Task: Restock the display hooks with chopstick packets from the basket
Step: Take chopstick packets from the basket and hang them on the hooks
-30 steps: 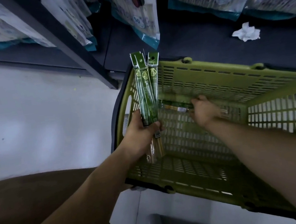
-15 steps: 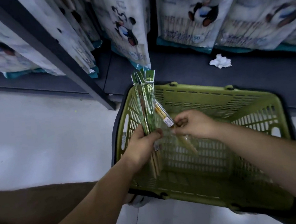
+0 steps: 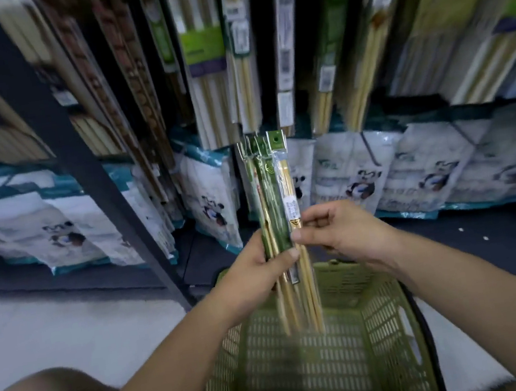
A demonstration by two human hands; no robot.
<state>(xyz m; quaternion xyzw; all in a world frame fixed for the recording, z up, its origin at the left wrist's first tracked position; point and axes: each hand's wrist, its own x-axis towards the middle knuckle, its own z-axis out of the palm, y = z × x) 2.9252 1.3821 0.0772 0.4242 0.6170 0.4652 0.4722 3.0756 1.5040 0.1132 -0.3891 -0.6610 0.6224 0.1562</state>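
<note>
The hanging packets [image 3: 240,50] on the display were blurred and cut by the top edge. My left hand [image 3: 258,280] covered part of the chopstick packets [image 3: 271,193], their white label [image 3: 291,205] was too small to read, and the bottom edge cut off the near end of the basket [image 3: 384,319].

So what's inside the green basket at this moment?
Only bare mesh floor shows inside the basket, blurred. The chopstick packets, gripped by the left hand and pinched by the right hand, cover its far end.

Head-worn camera looks forward and down, close over the basket [image 3: 322,367].
</note>
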